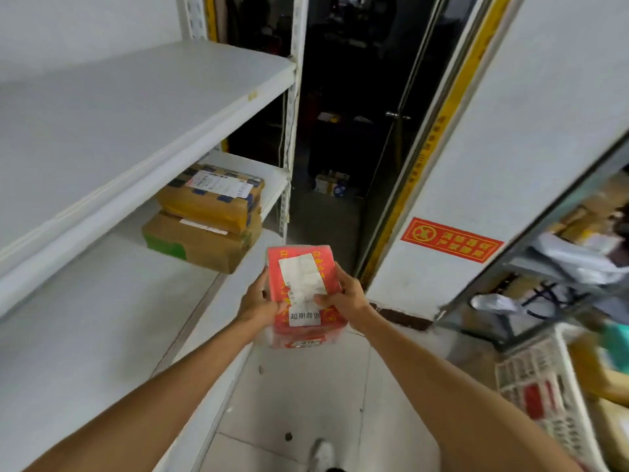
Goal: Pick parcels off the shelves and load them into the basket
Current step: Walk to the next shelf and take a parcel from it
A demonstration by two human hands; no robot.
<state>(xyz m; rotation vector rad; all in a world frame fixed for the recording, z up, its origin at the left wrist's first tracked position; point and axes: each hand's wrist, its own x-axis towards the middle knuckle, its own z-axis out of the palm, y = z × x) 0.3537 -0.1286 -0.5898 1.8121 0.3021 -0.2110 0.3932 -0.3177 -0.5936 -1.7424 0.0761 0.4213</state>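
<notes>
Both hands, left hand (257,299) and right hand (343,294), grasp a red parcel (303,294) by its sides, beside the white shelf's (136,137) front edge; a white basket (544,386) stands at right.

Soft, even light falls on the white shelves (136,107), leaving only faint shadows, while the doorway (354,97) beyond stays nearly black. Wide-angle distortion bends the edges. The basket (544,386) at right is smeared, probably by motion blur.
</notes>
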